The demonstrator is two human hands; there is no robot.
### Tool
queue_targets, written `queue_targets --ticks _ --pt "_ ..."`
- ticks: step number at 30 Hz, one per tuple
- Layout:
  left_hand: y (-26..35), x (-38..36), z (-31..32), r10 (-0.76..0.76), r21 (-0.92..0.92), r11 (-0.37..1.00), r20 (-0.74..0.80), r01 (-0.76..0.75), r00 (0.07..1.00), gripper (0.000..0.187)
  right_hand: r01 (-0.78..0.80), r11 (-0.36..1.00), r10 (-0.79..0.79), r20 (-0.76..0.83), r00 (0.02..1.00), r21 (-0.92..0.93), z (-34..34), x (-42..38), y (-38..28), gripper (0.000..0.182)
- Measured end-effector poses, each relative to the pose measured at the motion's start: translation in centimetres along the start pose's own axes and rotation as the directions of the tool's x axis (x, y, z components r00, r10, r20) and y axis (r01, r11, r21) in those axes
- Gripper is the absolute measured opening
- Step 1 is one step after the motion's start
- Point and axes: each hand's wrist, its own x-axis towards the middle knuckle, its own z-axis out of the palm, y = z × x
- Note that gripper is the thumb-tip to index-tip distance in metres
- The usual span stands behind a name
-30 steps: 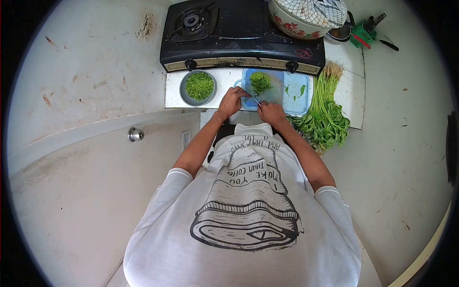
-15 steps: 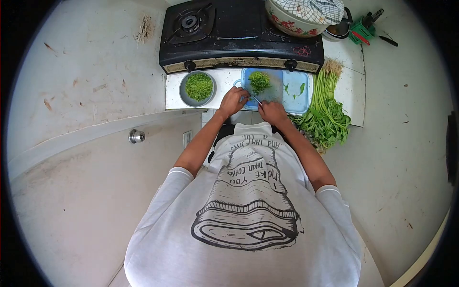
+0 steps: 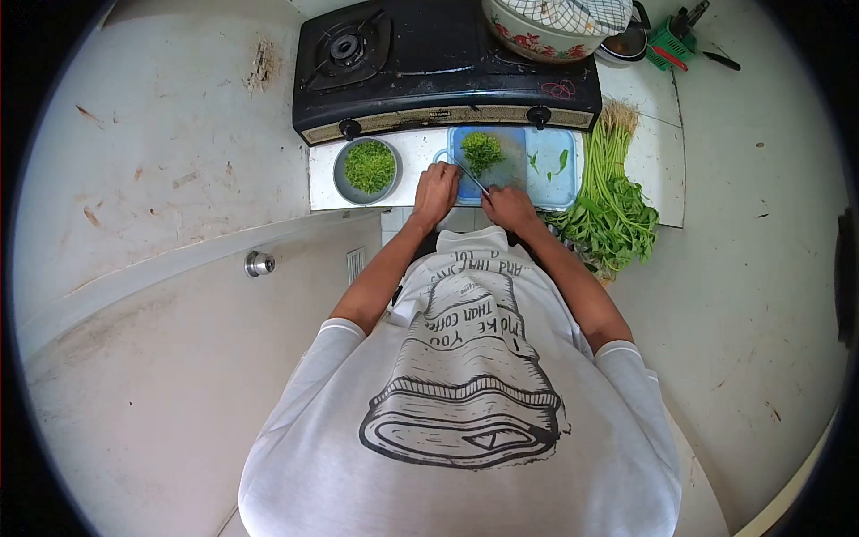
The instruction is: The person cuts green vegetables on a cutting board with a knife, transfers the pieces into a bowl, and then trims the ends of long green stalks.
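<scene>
My right hand (image 3: 510,209) is closed round the handle of a knife (image 3: 472,180), whose blade slants up and left over the blue cutting board (image 3: 550,183). At the board's left edge, close to the blade's tip, is my left hand (image 3: 437,191). Its fingers are curled and pressed together; whatever they hold is hidden. Just beyond the blade lies a small heap of finely chopped greens (image 3: 482,152). A few loose leaf pieces (image 3: 562,163) are on the board's right half. Left of the board stands a grey bowl (image 3: 337,183) filled with chopped greens (image 3: 369,166).
A black two-burner gas stove (image 3: 429,89) spans the counter behind the board. On it sits a flowered pot (image 3: 537,38) under a checked cloth. A bundle of leafy stems (image 3: 608,188) hangs over the counter's front right. A green basket (image 3: 669,43) with utensils stands back right.
My left hand has drawn slightly left, off the blade and onto the board's left edge. The right hand keeps the knife nearly in place. The view has shifted slightly.
</scene>
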Motion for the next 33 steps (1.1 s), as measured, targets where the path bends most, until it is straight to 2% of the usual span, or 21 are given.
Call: queue_targets --ticks 1,4,7,16,21,28,33 --pt "0.1 -0.3 0.2 0.019 0.038 0.999 0.021 -0.020 1.000 0.012 -0.002 1.000 0.002 0.009 1.000 -0.001 -0.1 0.0 0.0 0.039" --pt "0.1 -1.2 0.5 -0.013 -0.062 0.998 0.048 0.016 0.999 0.012 -0.004 1.000 0.004 0.025 1.000 -0.004 -0.4 0.0 -0.1 0.040" --pt "0.0 -1.5 0.5 -0.040 -0.134 0.990 0.008 0.041 0.999 0.011 0.006 1.000 -0.006 0.018 1.000 -0.001 -0.2 0.0 0.1 0.039" --pt "0.2 -1.6 1.2 -0.216 -0.171 0.961 0.020 0.216 0.976 0.009 0.059 0.998 -0.059 0.008 0.998 -0.012 -0.5 0.1 -0.1 0.038" --pt "0.1 -1.6 1.0 -0.210 -0.187 0.959 0.036 0.213 0.977 0.007 0.056 0.998 -0.055 0.058 0.997 -0.020 -0.4 0.4 -0.5 0.037" --pt "0.1 -1.7 1.2 -0.226 -0.215 0.949 0.040 0.229 0.973 0.010 0.014 1.000 -0.013 0.024 1.000 -0.027 -0.8 0.7 -0.8 0.036" --pt "0.1 -1.4 1.9 -0.268 -0.284 0.927 -0.040 0.246 0.963 0.010 -0.005 1.000 0.006 0.025 1.000 -0.029 -0.9 0.4 -0.5 0.035"
